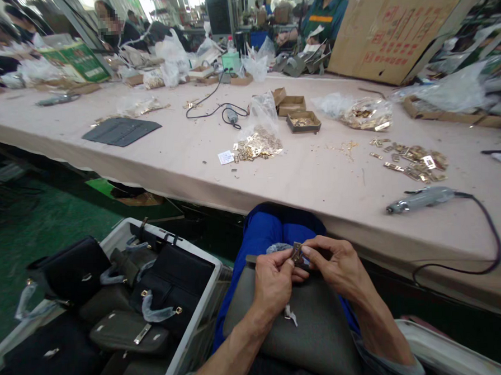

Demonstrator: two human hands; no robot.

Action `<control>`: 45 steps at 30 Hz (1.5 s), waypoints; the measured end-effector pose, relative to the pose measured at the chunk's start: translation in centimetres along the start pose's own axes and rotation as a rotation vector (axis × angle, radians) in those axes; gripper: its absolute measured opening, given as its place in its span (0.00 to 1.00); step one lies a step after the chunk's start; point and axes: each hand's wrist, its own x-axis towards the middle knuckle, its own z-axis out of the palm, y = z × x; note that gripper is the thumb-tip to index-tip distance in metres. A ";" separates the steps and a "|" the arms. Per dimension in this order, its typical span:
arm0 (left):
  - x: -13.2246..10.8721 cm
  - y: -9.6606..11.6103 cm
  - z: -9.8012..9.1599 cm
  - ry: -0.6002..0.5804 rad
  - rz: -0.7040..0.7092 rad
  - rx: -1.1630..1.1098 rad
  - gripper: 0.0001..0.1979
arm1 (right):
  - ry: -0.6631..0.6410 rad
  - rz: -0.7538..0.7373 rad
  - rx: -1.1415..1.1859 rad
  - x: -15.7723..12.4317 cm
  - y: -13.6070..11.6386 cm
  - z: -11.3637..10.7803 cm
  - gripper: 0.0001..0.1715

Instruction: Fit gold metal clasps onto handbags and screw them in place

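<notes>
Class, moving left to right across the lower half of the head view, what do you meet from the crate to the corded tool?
White crate → left hand → small metal piece → right hand → grey corded tool.

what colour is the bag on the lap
The smooth, flat-faced bag is dark olive-grey; it shows best in the head view.

Two bare hands [273,281]; one olive-grey lap bag [317,335]
One bag-filled white plastic crate [206,290], seemingly six or more black and olive bags [72,269]; one flat dark-grey panel [119,131].
</notes>
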 end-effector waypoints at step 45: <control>-0.4 0.0 -0.4 -0.023 -0.013 -0.057 0.18 | 0.150 -0.144 -0.020 0.3 0.8 1.6 0.08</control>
